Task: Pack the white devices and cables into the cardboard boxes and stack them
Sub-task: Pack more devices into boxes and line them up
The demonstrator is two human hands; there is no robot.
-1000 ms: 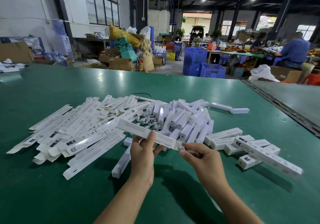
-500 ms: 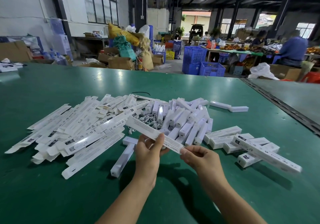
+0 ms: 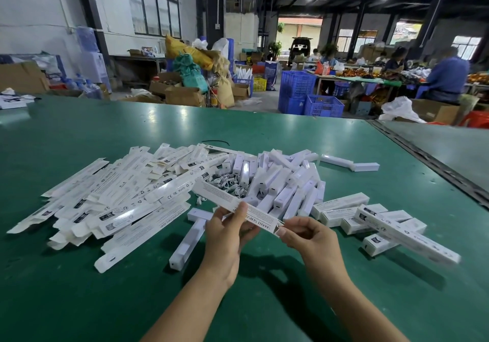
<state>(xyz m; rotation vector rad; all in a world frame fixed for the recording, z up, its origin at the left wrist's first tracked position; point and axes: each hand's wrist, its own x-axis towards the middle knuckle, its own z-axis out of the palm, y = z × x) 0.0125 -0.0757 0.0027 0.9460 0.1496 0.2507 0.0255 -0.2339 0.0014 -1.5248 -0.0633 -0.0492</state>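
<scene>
Head view: green table, blue crates behind; left hand, right hand gripping long box.

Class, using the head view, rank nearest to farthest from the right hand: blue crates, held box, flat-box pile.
1. held box, its end pinched by the right hand.
2. flat-box pile, left on the table.
3. blue crates, beyond the table.

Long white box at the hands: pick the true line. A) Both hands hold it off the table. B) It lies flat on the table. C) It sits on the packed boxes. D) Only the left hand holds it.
A: the left hand grips the long white box at mid-length and the right hand pinches its near end.
</scene>
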